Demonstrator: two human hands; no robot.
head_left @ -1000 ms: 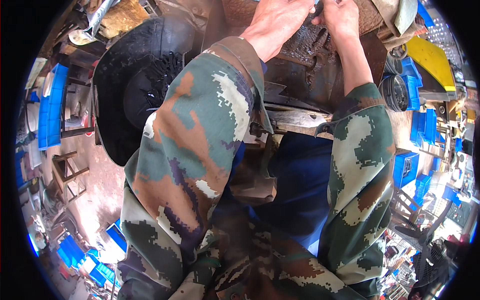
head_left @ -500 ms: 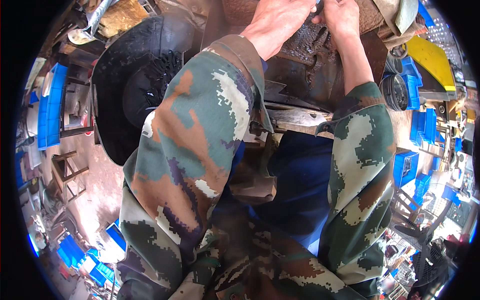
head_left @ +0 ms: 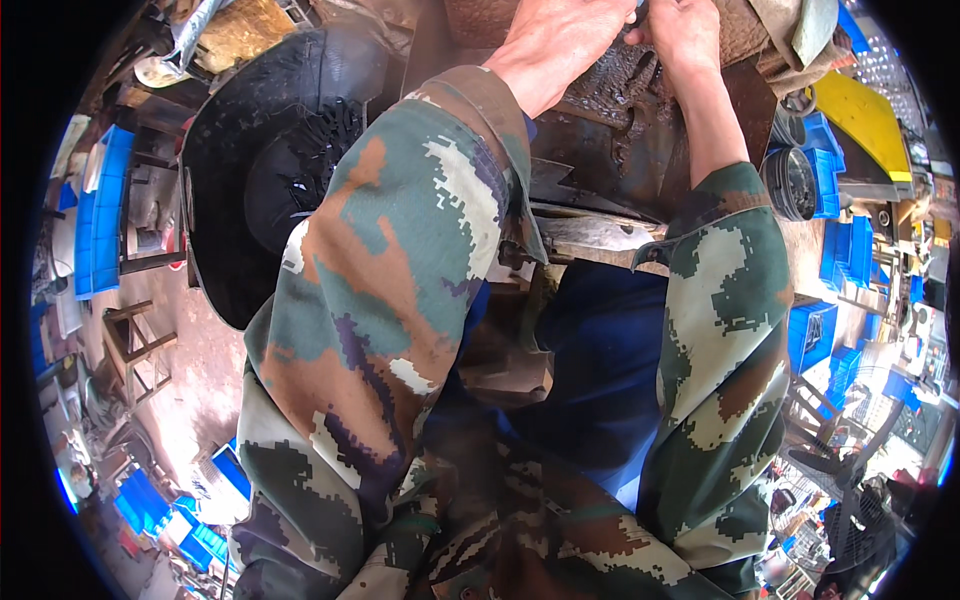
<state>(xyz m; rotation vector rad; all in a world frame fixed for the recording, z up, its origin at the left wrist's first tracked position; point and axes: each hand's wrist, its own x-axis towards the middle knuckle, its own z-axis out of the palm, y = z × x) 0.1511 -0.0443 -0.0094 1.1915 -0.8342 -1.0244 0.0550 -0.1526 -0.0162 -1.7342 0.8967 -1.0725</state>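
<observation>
Small bluish piece (head_left: 641, 14), one: over the dark metal tray (head_left: 600, 155), between left hand (head_left: 562, 45) and right hand (head_left: 686, 38); whether either hand grips it, cannot tell, view cropped. Presumably light, stiff, greasy-slick; best pinched by its edges.

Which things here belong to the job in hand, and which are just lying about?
Seemingly in use:
- left hand and right hand, close together
- dark metal tray with wet-looking sludge
- perhaps the black tub

Apparently lying about:
- blue bin, far left
- wooden stool
- fan
- yellow panel
</observation>
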